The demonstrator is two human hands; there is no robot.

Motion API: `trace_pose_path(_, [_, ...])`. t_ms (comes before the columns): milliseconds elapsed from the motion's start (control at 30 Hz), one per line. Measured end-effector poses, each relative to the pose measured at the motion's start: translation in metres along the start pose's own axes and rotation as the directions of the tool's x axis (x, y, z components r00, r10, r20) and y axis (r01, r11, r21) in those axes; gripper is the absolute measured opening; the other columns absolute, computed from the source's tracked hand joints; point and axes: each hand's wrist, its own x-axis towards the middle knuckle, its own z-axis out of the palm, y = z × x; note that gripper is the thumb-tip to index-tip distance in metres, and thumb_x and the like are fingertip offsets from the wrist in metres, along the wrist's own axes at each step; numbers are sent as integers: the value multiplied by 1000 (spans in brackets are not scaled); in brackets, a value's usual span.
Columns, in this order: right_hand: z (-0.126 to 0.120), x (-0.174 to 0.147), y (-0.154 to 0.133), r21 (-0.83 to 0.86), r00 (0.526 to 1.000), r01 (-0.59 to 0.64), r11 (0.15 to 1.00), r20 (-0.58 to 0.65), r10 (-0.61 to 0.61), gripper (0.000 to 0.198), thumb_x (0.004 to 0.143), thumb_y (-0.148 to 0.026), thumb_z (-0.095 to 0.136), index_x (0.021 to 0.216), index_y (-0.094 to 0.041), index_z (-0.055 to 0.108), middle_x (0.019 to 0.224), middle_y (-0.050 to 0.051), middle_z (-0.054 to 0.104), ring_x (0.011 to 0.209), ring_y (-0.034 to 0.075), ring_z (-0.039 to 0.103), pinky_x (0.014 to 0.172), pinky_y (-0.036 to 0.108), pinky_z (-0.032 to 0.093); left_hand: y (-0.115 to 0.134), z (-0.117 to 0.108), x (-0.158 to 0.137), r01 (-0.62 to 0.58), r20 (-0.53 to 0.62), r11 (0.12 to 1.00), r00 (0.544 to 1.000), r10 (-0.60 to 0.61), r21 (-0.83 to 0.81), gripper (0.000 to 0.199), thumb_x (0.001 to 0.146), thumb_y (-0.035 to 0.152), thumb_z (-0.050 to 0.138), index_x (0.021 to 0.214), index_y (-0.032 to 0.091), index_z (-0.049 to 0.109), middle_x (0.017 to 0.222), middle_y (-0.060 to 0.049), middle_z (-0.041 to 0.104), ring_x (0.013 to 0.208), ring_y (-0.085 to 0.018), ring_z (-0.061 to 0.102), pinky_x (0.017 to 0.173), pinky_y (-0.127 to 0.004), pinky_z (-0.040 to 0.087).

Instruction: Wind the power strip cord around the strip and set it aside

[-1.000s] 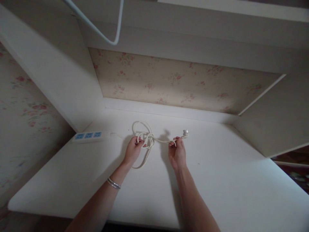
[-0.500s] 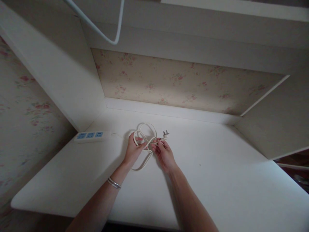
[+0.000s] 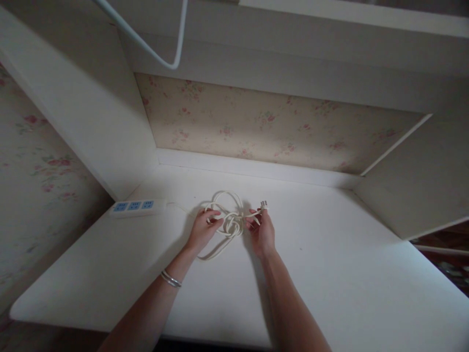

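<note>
A tangled cream power cord (image 3: 234,226) lies in loops and a knot between my two hands on the white desk. My left hand (image 3: 204,229), with silver bangles at its wrist, curls loosely round the loops on the left, thumb and fingers a little apart. To the right of the knot, my right hand (image 3: 262,233) grips the plug end of the cord. The plug (image 3: 264,205) sticks up past its fingertips, prongs pointing away from me. From the far left of the tangle, the cord runs to a white power strip (image 3: 137,208) with blue socket faces.
The white desk (image 3: 330,274) is bounded by a side panel on the left, another on the right and floral wallpaper (image 3: 256,122) behind. An overhead shelf (image 3: 293,73) spans the back. A pale bent tube (image 3: 175,64) hangs at upper left.
My right hand has moved right with the plug, drawing it away from the tangle. The loops between the hands now sit lower as a knot; my left hand has hardly moved.
</note>
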Motion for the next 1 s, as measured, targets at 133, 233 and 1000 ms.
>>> trace_pose_path(133, [1,0,-1,19,998,49,999,50,-50,13,78,-29,69,84,-19,64,79,-1,67,66,9,65,60,17,55,-2,1,-1,6,9,999,1000,-6,-42,29,64,32,74,89,18,72,102,-7,58,66,-11,59,64,-26,50])
trace_pose_path(233, [2,-2,0,-16,991,80,997,109,-78,13,74,-25,72,82,-18,65,81,1,68,73,11,66,68,21,56,-7,1,-1,-52,3,997,999,51,56,21,63,31,74,81,19,74,95,-6,60,78,-17,60,72,-31,51])
trace_pose_path(1000, [-2,-17,15,-626,773,617,476,597,-217,26,81,-24,58,103,-31,71,105,6,64,99,22,56,91,37,44,7,-2,-4,-119,-64,984,990,128,134,24,82,41,58,81,20,70,79,-3,70,74,-18,61,68,-26,43])
